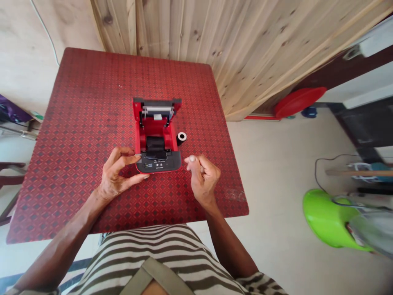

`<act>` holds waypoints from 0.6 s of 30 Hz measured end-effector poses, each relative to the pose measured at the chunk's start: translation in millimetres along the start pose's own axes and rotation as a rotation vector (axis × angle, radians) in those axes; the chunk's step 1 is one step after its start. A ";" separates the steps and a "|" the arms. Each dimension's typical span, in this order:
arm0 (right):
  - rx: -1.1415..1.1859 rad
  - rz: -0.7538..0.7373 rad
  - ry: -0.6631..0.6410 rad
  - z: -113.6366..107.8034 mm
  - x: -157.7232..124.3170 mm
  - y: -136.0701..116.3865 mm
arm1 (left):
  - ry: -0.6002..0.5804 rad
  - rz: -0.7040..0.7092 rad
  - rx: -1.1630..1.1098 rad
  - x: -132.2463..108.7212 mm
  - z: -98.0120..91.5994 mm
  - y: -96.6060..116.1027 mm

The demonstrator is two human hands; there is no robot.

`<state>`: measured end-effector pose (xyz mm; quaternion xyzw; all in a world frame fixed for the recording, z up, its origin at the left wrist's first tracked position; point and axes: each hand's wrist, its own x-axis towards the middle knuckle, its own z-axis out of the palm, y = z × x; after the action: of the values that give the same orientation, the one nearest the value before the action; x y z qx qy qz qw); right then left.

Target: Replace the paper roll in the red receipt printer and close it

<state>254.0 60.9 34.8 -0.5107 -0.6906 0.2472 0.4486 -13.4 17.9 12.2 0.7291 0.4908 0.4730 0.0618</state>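
Note:
A red and black label printer (pixel 158 162) stands on the red patterned table (pixel 92 106) with its lid tilted up and back. Inside its red compartment lies a black roll (pixel 155 144). My left hand (pixel 116 174) grips the printer's front left corner, fingers on top and thumb at the front edge. Just right of the printer, my right hand (pixel 204 174) is closed with thumb and fingers pressed together; whatever it may hold is too small to make out. A small roll with a white end (pixel 182 137) rests against the printer's right side.
Behind the table rises a wooden plank wall (pixel 184 32). On the floor at the right are a bright green plastic stool or tub (pixel 325 219) and a cable. A red round object (pixel 299 102) leans farther back. Dark chair parts show at the far left.

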 end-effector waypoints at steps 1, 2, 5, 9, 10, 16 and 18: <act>-0.008 -0.045 -0.007 -3.1 5.1 -3.7 | 0.010 0.005 0.010 -1.3 1.1 0.4; -0.023 -0.099 -0.017 -5.8 11.2 -7.5 | 0.019 0.010 0.021 -2.8 2.2 0.8; -0.095 -0.292 -0.102 -7.3 36.0 -20.6 | 0.038 0.017 0.060 -7.0 4.5 2.1; -0.345 -0.453 -0.499 16.2 78.2 -39.7 | 0.036 0.028 0.103 -10.0 6.0 2.0; -0.452 -0.445 -0.630 25.6 87.7 -44.5 | 0.035 0.026 0.109 -10.4 6.3 1.7; -0.828 -0.445 -0.952 66.5 117.8 -67.5 | 0.028 0.029 0.133 -11.5 7.7 0.6; -0.845 -0.458 -0.991 68.2 121.0 -71.5 | 0.022 0.033 0.134 -11.4 7.7 1.2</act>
<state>150.8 155.6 104.0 -0.3096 -0.9418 0.0600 -0.1165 -7.7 11.4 1.5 0.7343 0.5098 0.4482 -0.0004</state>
